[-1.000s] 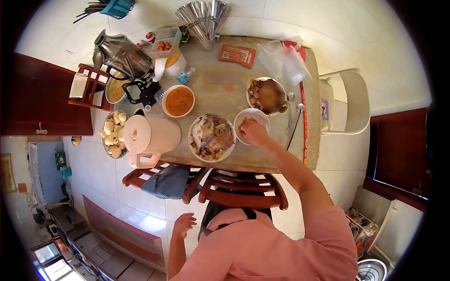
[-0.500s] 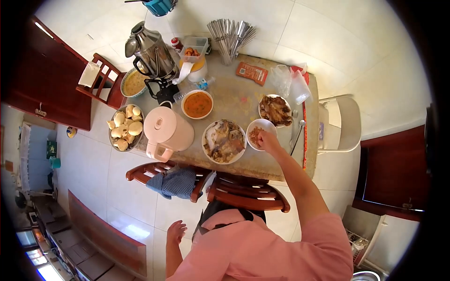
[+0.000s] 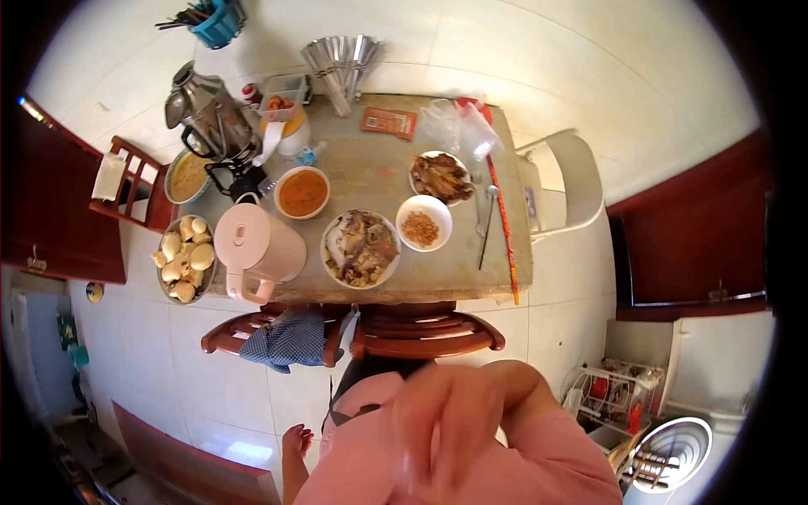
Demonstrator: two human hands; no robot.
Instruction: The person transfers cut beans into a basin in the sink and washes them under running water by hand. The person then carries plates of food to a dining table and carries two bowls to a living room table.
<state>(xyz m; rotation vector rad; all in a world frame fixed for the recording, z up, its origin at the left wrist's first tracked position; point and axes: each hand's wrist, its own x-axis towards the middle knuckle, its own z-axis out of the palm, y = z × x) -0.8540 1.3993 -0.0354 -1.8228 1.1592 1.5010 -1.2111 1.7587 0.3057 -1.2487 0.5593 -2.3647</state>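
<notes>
My right hand (image 3: 446, 425) is raised close to the camera in front of my pink shirt. Its fingers are bent and drawn together, slightly blurred, and whatever they may hold is hidden. My left hand (image 3: 297, 439) hangs low beside my body, loosely open with nothing in it. On the table, a white bowl (image 3: 437, 210) contains small brown pieces that look like peanuts (image 3: 419, 228). Beside it are a plate of browned meat (image 3: 442, 178) and a bowl of what looks like fish (image 3: 362, 248). A bowl of orange-red soup (image 3: 303, 194) sits farther left.
A pale pink pitcher (image 3: 259, 251) and a bowl of buns (image 3: 185, 259) occupy the table's left end. Behind them stands a steel flask (image 3: 215, 118). Wooden chairs (image 3: 425, 332) line the near edge; a folding chair (image 3: 581, 185) is at the right.
My right hand has left the bowl of small brown pieces and come up close to the camera. The view has shifted, so the table appears farther left.
</notes>
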